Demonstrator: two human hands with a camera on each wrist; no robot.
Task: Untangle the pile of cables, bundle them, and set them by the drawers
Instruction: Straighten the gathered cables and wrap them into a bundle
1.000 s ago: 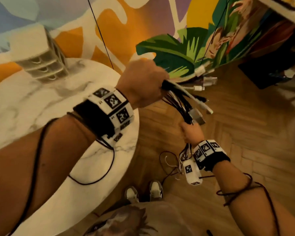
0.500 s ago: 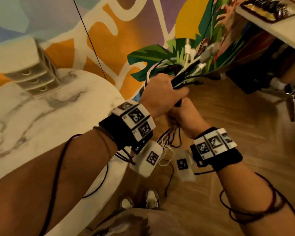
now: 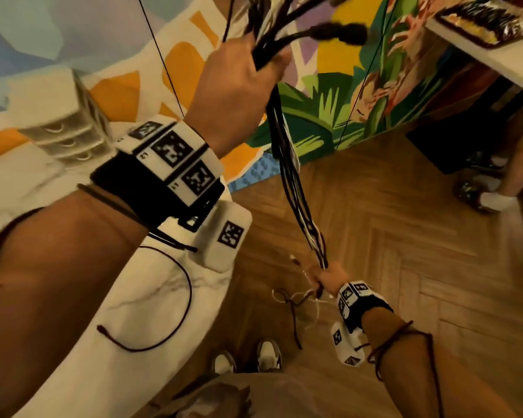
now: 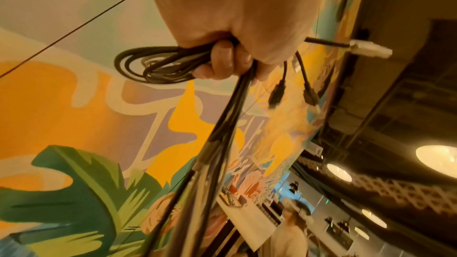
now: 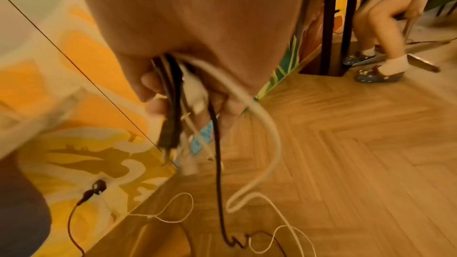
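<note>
Left hand [image 3: 239,82] gripping cables [image 3: 290,176] high, up and right of drawers [image 3: 64,122] — right hand [image 3: 326,277] clamping same strands low, hands well apart. Judging: straightening step. Next — coiling, with loose ends trailing on floor.

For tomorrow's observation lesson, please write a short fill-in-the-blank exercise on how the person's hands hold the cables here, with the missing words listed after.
1. The left hand grips the cables at their ____ end.
2. The right hand holds the same cables ____ down.
3. The small drawers stand on the ____ table.
4. The loose cable ends trail over the ____ floor.

Missing words: upper; lower; marble; wooden
</note>
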